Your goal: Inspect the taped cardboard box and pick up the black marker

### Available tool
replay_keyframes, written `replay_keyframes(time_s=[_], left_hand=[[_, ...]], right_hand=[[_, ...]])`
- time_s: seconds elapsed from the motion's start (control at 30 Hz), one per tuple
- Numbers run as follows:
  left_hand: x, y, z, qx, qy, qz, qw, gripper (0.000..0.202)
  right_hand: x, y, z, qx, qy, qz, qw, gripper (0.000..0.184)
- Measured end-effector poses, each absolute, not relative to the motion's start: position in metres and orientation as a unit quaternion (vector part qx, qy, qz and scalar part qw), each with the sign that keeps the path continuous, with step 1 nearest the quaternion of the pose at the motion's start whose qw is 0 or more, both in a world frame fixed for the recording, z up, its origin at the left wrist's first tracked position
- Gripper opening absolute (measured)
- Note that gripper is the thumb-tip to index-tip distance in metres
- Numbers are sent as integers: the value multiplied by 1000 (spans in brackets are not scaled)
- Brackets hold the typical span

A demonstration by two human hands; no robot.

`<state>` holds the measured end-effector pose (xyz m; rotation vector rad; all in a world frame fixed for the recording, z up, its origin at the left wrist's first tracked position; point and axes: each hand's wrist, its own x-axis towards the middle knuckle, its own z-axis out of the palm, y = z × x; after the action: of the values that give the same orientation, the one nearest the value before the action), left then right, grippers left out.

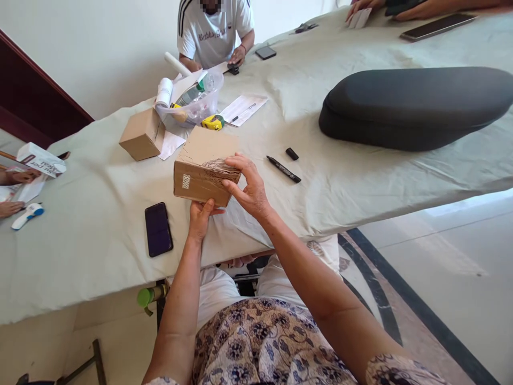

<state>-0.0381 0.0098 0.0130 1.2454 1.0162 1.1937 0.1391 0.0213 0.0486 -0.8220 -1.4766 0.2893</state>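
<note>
We can't see the underside of the brown cardboard box (202, 170), nor the left hand's (199, 216) fingers tucked beneath it. The print on its small white label (186, 181) is too tiny for us to read. Up top, the frame edge chops off a co-worker's hands (363, 5), and the clear plastic tub's (200, 104) contents jumble together.
</note>
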Motion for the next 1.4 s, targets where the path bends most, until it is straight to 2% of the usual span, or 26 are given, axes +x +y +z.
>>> replay_keyframes(time_s=[0.17, 0.43, 0.63, 0.73, 1.27, 1.4], left_hand=[[-36, 5, 17, 515, 425, 431, 608, 71], [-36, 3, 19, 524, 420, 382, 635, 72], [-36, -1, 18, 539, 421, 371, 628, 73], [-36, -3, 15, 555, 414, 377, 615, 68], [-37, -5, 15, 560, 408, 364, 623, 65], [-37, -6, 17, 570, 414, 371, 604, 65]], right_hand=[[130, 29, 49, -370, -639, 119, 664, 19], [126, 35, 50, -363, -646, 114, 662, 10], [131, 35, 56, -355, -673, 159, 629, 18], [133, 37, 59, -350, -689, 176, 610, 15], [131, 39, 51, -354, -657, 176, 642, 9], [138, 39, 57, -333, -692, 195, 611, 18]])
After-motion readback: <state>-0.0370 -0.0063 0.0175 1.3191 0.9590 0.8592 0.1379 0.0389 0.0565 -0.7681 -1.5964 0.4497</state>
